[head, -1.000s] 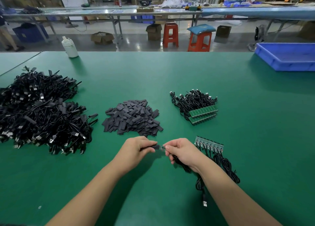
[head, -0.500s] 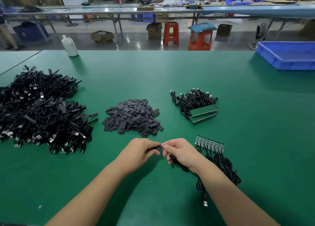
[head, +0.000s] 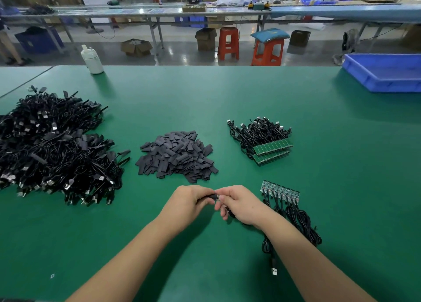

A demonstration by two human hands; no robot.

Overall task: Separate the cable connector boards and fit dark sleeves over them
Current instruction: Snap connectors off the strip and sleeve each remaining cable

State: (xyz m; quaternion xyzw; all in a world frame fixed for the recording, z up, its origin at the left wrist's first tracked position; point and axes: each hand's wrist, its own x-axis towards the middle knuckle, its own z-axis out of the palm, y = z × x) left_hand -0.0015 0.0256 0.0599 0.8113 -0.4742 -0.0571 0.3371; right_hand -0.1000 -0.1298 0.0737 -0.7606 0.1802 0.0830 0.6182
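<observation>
Low over the green table my left hand [head: 192,200] pinches a dark sleeve [head: 211,197]. My right hand [head: 239,205] pinches a small connector board [head: 218,197] whose black cable [head: 268,244] trails down past my wrist to a USB plug [head: 274,271]. The sleeve covers most of the board; only a short tip shows between my fingers. A joined strip of connector boards with cables [head: 279,190] lies just right of my right hand. A pile of loose dark sleeves [head: 176,157] lies beyond my hands.
A large heap of black sleeved cables [head: 50,146] fills the left. A bundle of cables with green board strips [head: 265,142] lies at centre right. A blue tray [head: 385,72] sits at the far right, a white bottle [head: 92,60] at the far edge.
My hands have drawn closer together. The sleeve has slid further over the board, so less of the board shows between them.
</observation>
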